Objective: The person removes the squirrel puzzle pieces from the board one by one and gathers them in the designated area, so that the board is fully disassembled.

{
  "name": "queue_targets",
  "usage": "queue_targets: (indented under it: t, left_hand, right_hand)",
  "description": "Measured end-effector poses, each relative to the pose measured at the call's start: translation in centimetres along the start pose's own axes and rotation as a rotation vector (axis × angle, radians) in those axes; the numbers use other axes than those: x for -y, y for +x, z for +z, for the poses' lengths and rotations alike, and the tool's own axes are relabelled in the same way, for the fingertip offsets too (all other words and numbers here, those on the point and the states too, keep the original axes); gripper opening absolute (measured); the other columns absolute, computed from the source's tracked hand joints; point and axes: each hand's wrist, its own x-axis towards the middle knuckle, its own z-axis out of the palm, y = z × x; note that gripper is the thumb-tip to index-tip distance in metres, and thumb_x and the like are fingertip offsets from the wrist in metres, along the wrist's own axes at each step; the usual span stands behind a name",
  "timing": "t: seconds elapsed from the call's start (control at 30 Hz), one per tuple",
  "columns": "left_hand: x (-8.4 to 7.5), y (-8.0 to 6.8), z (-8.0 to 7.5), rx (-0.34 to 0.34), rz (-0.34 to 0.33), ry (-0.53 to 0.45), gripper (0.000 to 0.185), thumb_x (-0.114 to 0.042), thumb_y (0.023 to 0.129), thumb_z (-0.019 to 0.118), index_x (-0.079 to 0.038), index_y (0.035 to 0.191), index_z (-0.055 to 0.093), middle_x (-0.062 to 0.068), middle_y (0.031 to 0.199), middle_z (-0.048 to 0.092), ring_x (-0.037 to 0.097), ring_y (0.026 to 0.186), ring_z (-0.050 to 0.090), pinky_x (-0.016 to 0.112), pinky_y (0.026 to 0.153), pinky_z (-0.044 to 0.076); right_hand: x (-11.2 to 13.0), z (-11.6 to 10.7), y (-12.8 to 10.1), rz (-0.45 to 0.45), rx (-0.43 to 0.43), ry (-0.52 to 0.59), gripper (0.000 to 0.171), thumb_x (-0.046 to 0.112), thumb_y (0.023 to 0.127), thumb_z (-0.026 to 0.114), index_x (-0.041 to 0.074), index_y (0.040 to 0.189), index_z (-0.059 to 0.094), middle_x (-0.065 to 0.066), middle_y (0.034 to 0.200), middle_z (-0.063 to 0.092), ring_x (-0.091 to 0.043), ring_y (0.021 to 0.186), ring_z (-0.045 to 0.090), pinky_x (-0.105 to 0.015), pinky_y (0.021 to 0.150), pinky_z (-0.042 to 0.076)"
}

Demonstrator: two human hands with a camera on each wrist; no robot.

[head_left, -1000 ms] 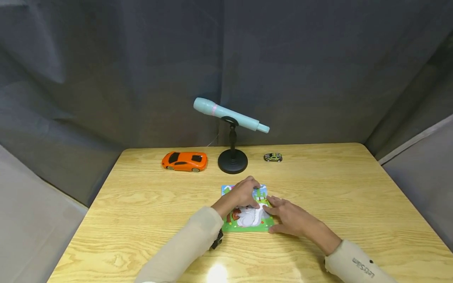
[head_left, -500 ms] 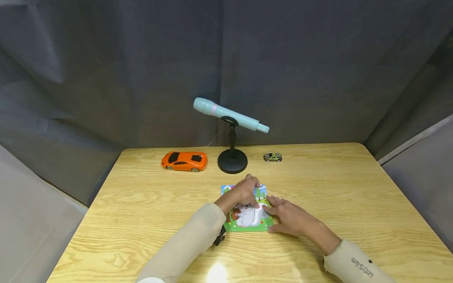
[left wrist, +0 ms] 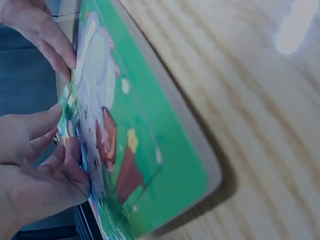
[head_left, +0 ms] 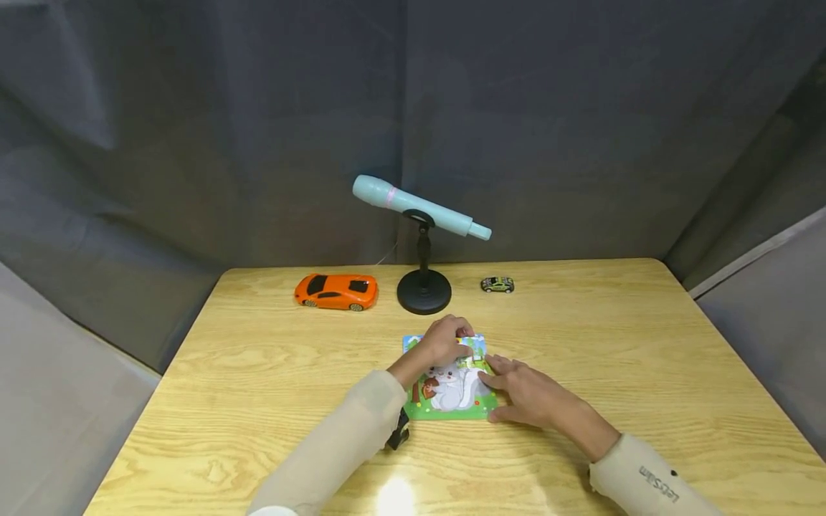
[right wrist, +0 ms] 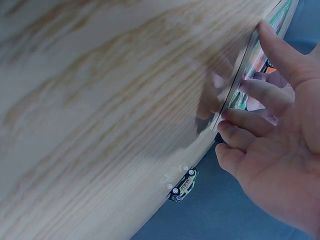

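A flat jigsaw puzzle [head_left: 452, 401] with a white squirrel picture lies on the table in the head view. Over its upper part, my left hand [head_left: 441, 342] pinches a puzzle piece [head_left: 476, 347] between thumb and fingers. In the left wrist view that piece [left wrist: 69, 111] stands tilted up from the board, its lower side partly hidden. My right hand [head_left: 532, 395] rests at the puzzle's right edge, fingers spread and touching the border. The right wrist view shows the right hand's [right wrist: 280, 135] fingertips along that edge.
Behind the puzzle, a light-blue toy microphone [head_left: 432, 211] sits on a black stand [head_left: 424, 292]. An orange toy car [head_left: 337, 292] is to its left, a small dark toy car [head_left: 497, 284] to its right. Grey curtains [head_left: 548, 143] surround the wooden table [head_left: 258, 373].
My left hand has shifted slightly, and the puzzle piece in its fingers is now tilted up from the board. The right hand stays at the edge.
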Motion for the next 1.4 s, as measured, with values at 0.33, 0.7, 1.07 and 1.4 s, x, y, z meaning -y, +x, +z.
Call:
queue_targets:
  t: [0.33,0.7,1.07,1.4]
  left_hand:
    - [0.4,0.0,0.2,-0.198,0.031,-0.097,0.005,-0.018,0.084,0.060,-0.015,0.081,0.064,-0.008,0.069,0.055,0.005,0.061,0.050,0.021,0.056,0.040]
    - [0.2,-0.4,-0.8,-0.133,-0.015,-0.097,0.010,-0.020,0.087,0.055,-0.016,0.080,0.062,-0.009,0.071,0.055,0.007,0.063,0.051,0.022,0.056,0.041]
    - [1.5,-2.2,-4.1,-0.061,0.066,-0.064,0.008,-0.017,0.090,0.050,-0.012,0.087,0.055,-0.004,0.082,0.053,0.010,0.067,0.049,0.023,0.060,0.041]
    - [4.2,-3.8,-7.0,-0.035,0.058,-0.039,0.009,-0.015,0.091,0.049,-0.011,0.086,0.055,-0.002,0.083,0.053,0.013,0.073,0.049,0.025,0.064,0.042]
  right_hand:
    - [0.1,0.0,0.0,0.004,0.005,0.021,0.067,0.043,0.072,0.067,0.004,0.124,0.049,-0.021,0.136,0.030,-0.038,0.122,0.029,-0.049,0.095,0.028]
    - [0.0,0.2,0.0,0.005,-0.001,0.018,0.067,0.043,0.071,0.067,0.004,0.123,0.050,-0.021,0.136,0.031,-0.038,0.122,0.030,-0.049,0.095,0.028]
    - [0.0,0.1,0.0,0.019,0.004,0.011,0.068,0.044,0.070,0.068,0.005,0.123,0.051,-0.020,0.136,0.032,-0.037,0.122,0.030,-0.050,0.094,0.028]
    - [-0.1,0.0,-0.1,0.019,-0.001,0.016,0.069,0.044,0.070,0.067,0.004,0.124,0.050,-0.020,0.137,0.030,-0.038,0.123,0.028,-0.050,0.096,0.026]
